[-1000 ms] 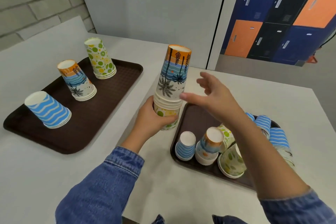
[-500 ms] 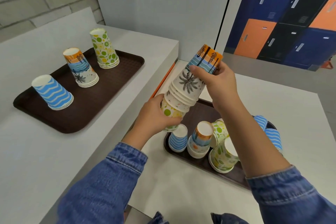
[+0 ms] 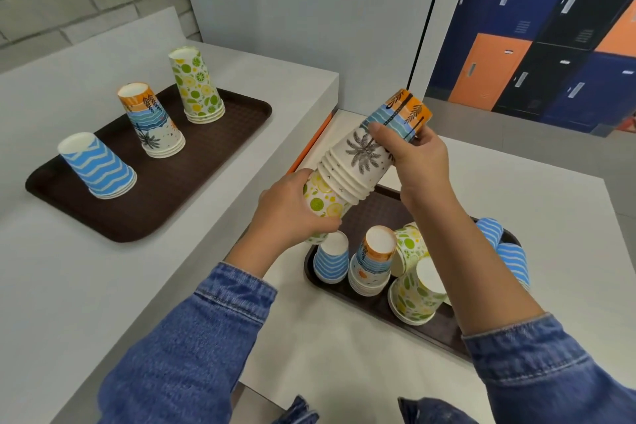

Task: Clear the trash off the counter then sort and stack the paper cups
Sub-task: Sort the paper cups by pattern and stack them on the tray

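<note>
The left hand clamps the citrus cup, the right hand grips the palm cup stack nested on it, tilted above the tray.

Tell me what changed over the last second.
The right hand closed on the palm cups atop the held stack, and the stack tipped right. The left hand still grips the lime cups below. The sorted stacks on the left tray stayed put.
</note>
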Motion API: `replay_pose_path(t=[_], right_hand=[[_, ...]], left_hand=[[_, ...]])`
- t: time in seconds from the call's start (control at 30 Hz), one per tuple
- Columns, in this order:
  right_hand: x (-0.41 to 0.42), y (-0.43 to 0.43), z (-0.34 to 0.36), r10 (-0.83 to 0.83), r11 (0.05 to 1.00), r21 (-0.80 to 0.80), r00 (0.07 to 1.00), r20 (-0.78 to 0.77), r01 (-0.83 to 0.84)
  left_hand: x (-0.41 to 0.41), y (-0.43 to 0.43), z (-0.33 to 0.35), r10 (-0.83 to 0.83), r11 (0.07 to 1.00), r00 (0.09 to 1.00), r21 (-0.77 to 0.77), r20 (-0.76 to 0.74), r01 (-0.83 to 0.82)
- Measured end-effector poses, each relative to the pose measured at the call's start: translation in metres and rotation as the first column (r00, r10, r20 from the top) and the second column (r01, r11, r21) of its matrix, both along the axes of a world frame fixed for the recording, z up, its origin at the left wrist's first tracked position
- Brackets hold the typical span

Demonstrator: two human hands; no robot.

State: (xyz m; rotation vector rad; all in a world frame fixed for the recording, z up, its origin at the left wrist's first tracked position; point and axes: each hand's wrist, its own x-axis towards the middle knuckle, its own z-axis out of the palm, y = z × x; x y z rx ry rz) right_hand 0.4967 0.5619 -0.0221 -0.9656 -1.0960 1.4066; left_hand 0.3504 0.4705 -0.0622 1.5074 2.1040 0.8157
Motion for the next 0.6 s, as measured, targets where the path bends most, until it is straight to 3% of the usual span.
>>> replay_pose_path(t=[0.27,0.47,0.53,0.6], right_hand=[[0.008,0.02,-0.001,-0.026,0.995,-0.1,0.994,-0.103,0.016],[0.034,0.039,0.01,-0.148,0.984,-0.132,0.965,-0.218,0.122],[0.048,0.04,0.007,-0.163,0.984,-0.1,0.97,-0.18,0.147],[0.059,0.03,-0.007,-0.168,0.986,0.012,0.986,0.005,0.168]], left_hand=[[-0.002,-0.002,-0.002,0.035,0.999,0.999,-0.012,0.042,-0.035],[-0.017,-0.003,-0.011,0.092,0.995,0.994,-0.032,0.06,-0.09],[-0.022,-0.005,-0.012,0.122,0.992,0.989,-0.035,0.086,-0.12],[-0.027,-0.005,-0.014,0.159,0.987,0.981,-0.022,0.11,-0.157]])
